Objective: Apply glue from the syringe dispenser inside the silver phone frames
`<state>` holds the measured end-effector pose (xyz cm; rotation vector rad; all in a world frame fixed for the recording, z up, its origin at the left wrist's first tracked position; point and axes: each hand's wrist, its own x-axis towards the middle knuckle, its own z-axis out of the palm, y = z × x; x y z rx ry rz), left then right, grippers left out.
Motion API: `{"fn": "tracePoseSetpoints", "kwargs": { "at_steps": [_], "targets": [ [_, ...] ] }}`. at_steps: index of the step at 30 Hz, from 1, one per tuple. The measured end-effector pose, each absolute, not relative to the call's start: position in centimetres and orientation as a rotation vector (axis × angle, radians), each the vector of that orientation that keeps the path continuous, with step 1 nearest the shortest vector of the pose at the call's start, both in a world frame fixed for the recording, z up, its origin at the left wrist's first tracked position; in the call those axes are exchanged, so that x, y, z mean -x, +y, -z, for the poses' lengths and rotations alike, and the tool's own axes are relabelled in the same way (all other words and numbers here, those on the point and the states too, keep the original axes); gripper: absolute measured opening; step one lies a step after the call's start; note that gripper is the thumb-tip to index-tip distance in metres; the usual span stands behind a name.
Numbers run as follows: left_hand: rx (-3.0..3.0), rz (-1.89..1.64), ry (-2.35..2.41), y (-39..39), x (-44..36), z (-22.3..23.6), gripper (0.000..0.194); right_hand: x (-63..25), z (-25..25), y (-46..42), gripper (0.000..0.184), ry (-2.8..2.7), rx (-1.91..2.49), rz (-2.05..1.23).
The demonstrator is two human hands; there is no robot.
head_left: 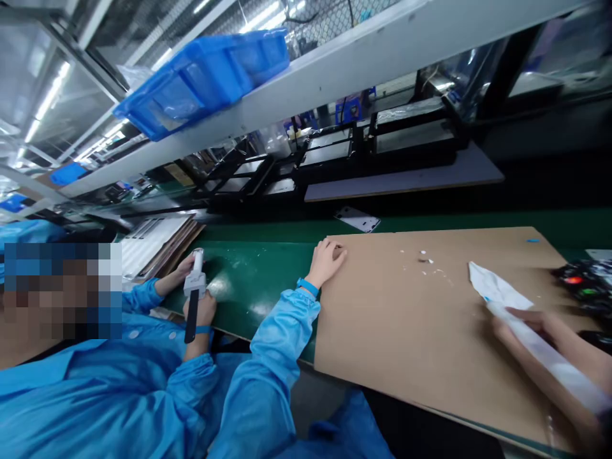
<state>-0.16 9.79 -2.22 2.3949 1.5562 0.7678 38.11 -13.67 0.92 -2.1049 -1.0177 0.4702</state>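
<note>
A flat brown cardboard sheet (406,344) lies on the green workbench in front of me. My left hand (326,260) rests on its far left corner, with fingers stretched over the edge. At the right, my right hand (557,347) is closed around a long, whitish, tube-like tool (540,347). A crumpled white wipe or paper piece (497,288) is at the tool's front end; whether it is attached I cannot tell. Small white scraps (424,260) are scattered on the cardboard, and a tiny blue bit (532,241) lies near its far right corner.
At left, a co-worker in blue holds a grey-white device with a dark strap (195,287). Beyond the cardboard lies a thin white panel (357,219). Stacked panels (155,245) stand at left, dark clutter (586,287) at right. A blue bin (205,80) sits on the overhead shelf.
</note>
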Motion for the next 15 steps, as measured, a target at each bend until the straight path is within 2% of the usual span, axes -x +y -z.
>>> {"fn": "tracePoseSetpoints", "kwargs": {
  "at_steps": [7, 15],
  "targets": [
    [-2.393, -0.766, 1.535, 9.75, 0.15, 2.11, 0.015, -38.35, -0.31, -13.97, 0.042, -1.032, 2.046, -0.449],
    [-2.380, -0.768, 1.537, 9.72, 0.09, 2.11, 0.015, -38.66, -0.53, -13.71, 0.041, -0.990, 2.064, -0.479]
  ]
}}
